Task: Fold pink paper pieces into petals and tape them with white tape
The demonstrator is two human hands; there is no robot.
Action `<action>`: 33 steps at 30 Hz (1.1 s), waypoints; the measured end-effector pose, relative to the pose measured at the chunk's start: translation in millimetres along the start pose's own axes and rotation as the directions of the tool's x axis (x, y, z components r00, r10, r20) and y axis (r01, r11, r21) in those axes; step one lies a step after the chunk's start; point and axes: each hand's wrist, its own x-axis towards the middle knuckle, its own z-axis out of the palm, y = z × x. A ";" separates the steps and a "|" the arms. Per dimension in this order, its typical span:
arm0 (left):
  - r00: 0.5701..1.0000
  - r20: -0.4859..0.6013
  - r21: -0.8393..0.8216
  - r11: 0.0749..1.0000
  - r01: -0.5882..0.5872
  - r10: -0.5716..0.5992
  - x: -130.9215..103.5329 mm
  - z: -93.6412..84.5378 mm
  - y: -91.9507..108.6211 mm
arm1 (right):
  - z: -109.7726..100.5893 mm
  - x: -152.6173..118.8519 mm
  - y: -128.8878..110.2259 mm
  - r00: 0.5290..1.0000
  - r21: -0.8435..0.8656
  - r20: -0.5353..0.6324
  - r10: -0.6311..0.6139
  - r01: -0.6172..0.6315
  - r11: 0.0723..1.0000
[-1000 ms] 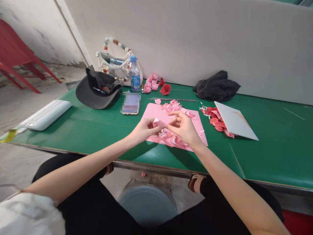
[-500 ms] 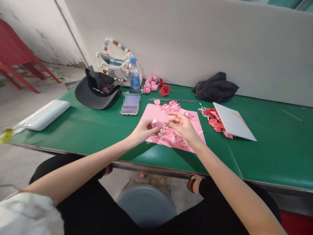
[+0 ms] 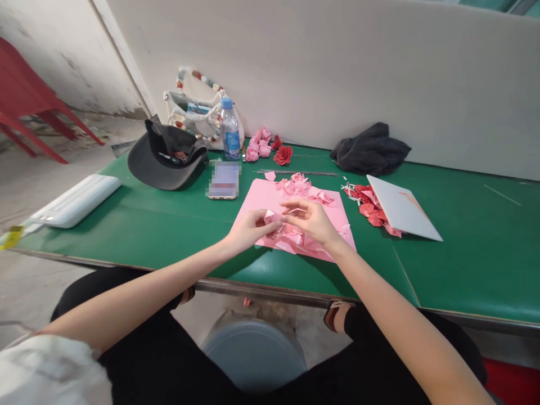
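My left hand (image 3: 248, 229) pinches a small folded pink paper piece (image 3: 272, 216) between thumb and fingers. At the right side of that piece, the thumb and index fingertip of my right hand (image 3: 307, 219) close on its edge, the other fingers curved above. Both hands are over a pink sheet (image 3: 264, 194) on the green table. Several pink paper petals (image 3: 297, 239) lie on the sheet below my hands, and more folded pink pieces (image 3: 298, 183) lie along its back part.
Behind stand a water bottle (image 3: 231, 132) and a beaded bag (image 3: 198, 107), near pink and red paper flowers (image 3: 282, 155). A cap (image 3: 166, 157), phone (image 3: 223, 181) and white device (image 3: 78, 199) lie left. Rightward are red petals (image 3: 371, 211), a white board (image 3: 403, 208) and dark cloth (image 3: 371, 151).
My right fingers have come closer to the pink piece and now meet its edge. My left hand has shifted slightly, still holding the piece.
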 end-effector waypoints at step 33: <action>0.985 0.009 0.031 0.985 -0.172 0.171 0.0 -8.4 18.3 | 21.1 -20.8 -23.6 0.884 -0.544 -0.039 -0.467 0.373 0.751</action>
